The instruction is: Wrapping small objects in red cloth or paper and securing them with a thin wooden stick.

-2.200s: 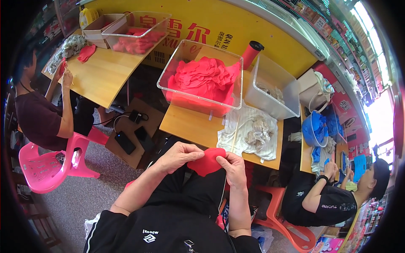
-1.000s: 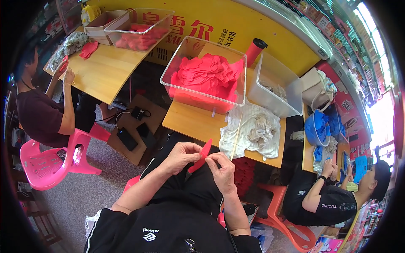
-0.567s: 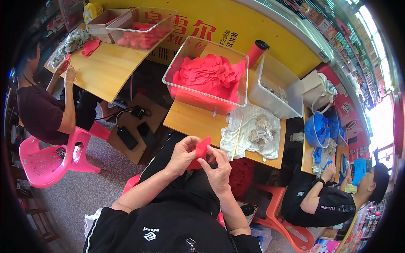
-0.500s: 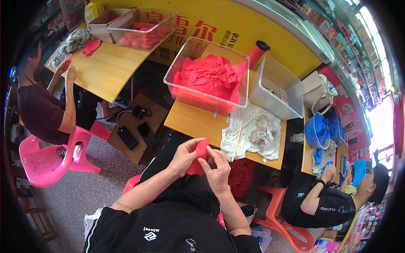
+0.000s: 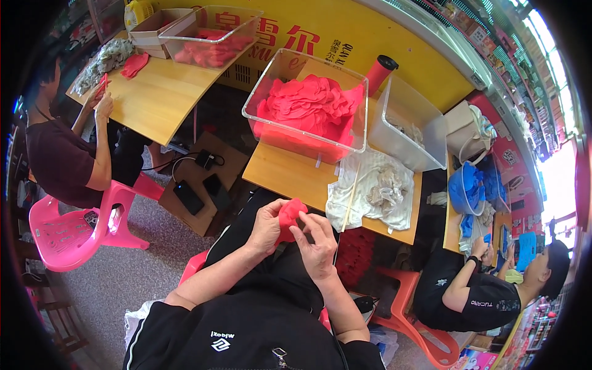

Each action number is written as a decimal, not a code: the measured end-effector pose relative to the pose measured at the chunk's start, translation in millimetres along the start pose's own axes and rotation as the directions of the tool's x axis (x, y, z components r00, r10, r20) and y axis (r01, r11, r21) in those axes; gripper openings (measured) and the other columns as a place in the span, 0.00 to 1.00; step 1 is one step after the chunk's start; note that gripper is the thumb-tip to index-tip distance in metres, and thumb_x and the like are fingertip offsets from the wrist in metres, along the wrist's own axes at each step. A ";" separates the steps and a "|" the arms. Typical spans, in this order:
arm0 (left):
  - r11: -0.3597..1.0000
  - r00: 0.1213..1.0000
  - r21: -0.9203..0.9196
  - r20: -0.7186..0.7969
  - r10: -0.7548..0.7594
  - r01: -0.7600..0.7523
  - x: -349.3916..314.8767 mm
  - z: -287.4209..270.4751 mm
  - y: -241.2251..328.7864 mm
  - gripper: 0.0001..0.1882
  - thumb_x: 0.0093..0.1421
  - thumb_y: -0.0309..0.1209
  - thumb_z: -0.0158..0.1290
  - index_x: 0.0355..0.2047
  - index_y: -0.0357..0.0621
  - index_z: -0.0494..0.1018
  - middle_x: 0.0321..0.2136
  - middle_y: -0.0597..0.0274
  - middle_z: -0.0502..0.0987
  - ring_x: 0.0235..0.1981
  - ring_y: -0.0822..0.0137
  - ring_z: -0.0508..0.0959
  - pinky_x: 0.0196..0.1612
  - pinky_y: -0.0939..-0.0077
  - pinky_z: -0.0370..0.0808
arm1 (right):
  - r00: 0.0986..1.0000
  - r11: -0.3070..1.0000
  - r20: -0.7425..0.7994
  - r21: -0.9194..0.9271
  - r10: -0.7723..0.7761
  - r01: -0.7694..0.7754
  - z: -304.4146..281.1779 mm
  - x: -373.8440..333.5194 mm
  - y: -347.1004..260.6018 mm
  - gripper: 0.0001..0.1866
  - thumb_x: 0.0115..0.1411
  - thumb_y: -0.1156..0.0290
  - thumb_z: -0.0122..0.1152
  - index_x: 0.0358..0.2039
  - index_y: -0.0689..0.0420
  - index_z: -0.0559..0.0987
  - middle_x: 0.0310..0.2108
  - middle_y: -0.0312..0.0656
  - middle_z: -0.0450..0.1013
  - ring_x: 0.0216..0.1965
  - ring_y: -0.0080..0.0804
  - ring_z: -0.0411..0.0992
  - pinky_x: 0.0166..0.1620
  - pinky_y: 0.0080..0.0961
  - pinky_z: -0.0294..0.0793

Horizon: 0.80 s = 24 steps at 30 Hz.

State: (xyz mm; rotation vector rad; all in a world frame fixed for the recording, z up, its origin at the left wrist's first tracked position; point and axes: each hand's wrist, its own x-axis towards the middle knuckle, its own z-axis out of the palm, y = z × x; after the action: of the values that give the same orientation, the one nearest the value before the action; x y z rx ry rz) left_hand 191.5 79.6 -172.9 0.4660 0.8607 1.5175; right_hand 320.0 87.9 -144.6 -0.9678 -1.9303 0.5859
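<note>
Above my lap, my left hand (image 5: 265, 229) is closed on a thin, soft red piece (image 5: 288, 216), pinching it along its left side. The piece is curled and folded over at the top. My right hand (image 5: 317, 248) meets its right edge with bent fingers and thumb, pinching there. Beyond my hands, a clear plastic bin (image 5: 303, 133) on the wooden table holds a heap of similar red pieces (image 5: 311, 102). To the right of the bin lies a white cloth (image 5: 345, 206), with a thin wooden stick (image 5: 351, 196) and crumpled greyish material (image 5: 388, 185) on it.
A second clear bin (image 5: 425, 157) and a red cylinder with a black top (image 5: 377, 75) stand at the back right. Co-workers sit on both sides: one by a pink chair (image 5: 68, 240), one by an orange chair (image 5: 401, 305). Two phones (image 5: 189, 197) lie on cardboard at left.
The red piece has gone from upright and long to bunched, its top folded over. My right fingers have loosened and shifted slightly down its edge. The view has moved a little.
</note>
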 end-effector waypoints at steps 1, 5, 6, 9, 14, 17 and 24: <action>0.999 0.999 0.022 -0.020 0.032 -0.031 -2.4 2.9 -0.9 0.07 0.57 0.26 0.56 0.36 0.40 0.76 0.32 0.66 0.78 0.31 0.77 0.75 0.35 0.82 0.73 | 0.999 0.999 -0.009 0.019 0.042 -0.042 -0.9 0.9 -0.4 0.18 0.49 0.75 0.69 0.43 0.61 0.78 0.35 0.42 0.72 0.27 0.28 0.71 0.33 0.23 0.74; 0.996 0.999 0.087 -0.027 0.030 -0.027 -5.4 4.1 -6.8 0.05 0.59 0.25 0.55 0.35 0.40 0.74 0.32 0.65 0.77 0.32 0.77 0.75 0.37 0.82 0.73 | 0.994 0.990 -0.037 0.103 0.102 -0.097 -14.2 9.4 -0.7 0.15 0.51 0.77 0.67 0.41 0.62 0.79 0.35 0.41 0.74 0.26 0.25 0.69 0.33 0.21 0.72; 0.995 1.000 0.095 -0.020 0.013 -0.011 -5.8 4.7 -6.7 0.05 0.59 0.25 0.55 0.35 0.40 0.74 0.32 0.65 0.77 0.32 0.77 0.75 0.37 0.82 0.73 | 0.991 0.981 -0.038 0.155 0.127 -0.120 -25.4 16.3 -3.3 0.14 0.51 0.79 0.66 0.40 0.63 0.79 0.36 0.42 0.74 0.28 0.25 0.70 0.34 0.21 0.73; 0.993 0.999 0.118 -0.042 0.008 -0.003 -2.3 1.5 -17.7 0.05 0.58 0.28 0.57 0.33 0.39 0.76 0.26 0.68 0.77 0.26 0.80 0.73 0.28 0.85 0.70 | 0.996 0.848 -0.060 0.522 -0.062 0.085 -77.3 55.2 -48.6 0.05 0.55 0.80 0.55 0.32 0.62 0.79 0.32 0.46 0.76 0.34 0.33 0.73 0.40 0.26 0.71; 0.984 0.993 0.169 -0.116 -0.037 0.056 -9.0 -6.4 -22.1 0.04 0.60 0.26 0.54 0.35 0.40 0.76 0.28 0.69 0.77 0.25 0.81 0.73 0.27 0.86 0.69 | 0.974 0.304 -0.024 0.948 -0.227 0.094 -106.9 65.9 -104.2 0.14 0.63 0.67 0.51 0.24 0.60 0.77 0.22 0.44 0.74 0.22 0.35 0.72 0.33 0.30 0.73; 0.978 0.994 0.179 -0.056 -0.097 0.105 -11.1 1.5 -32.2 0.05 0.59 0.25 0.55 0.36 0.40 0.76 0.27 0.69 0.76 0.24 0.80 0.73 0.26 0.86 0.71 | 0.981 0.225 -0.057 0.969 -0.187 0.100 -123.5 52.3 -103.1 0.13 0.62 0.68 0.50 0.26 0.62 0.77 0.25 0.46 0.74 0.25 0.37 0.72 0.34 0.32 0.72; 0.960 0.989 0.242 -0.078 -0.125 0.140 -17.9 6.8 -26.8 0.06 0.60 0.26 0.55 0.37 0.39 0.75 0.25 0.68 0.76 0.23 0.78 0.75 0.26 0.81 0.75 | 0.970 -0.184 -0.067 0.983 -0.233 0.024 -106.9 45.9 -101.1 0.14 0.61 0.69 0.47 0.30 0.67 0.77 0.32 0.53 0.73 0.31 0.42 0.72 0.38 0.36 0.71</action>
State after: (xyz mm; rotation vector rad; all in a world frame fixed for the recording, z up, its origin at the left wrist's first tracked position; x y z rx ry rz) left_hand 217.0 62.7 -185.0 0.5333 1.1152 1.3129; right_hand 357.3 68.5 3.7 0.4295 -0.9073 1.7176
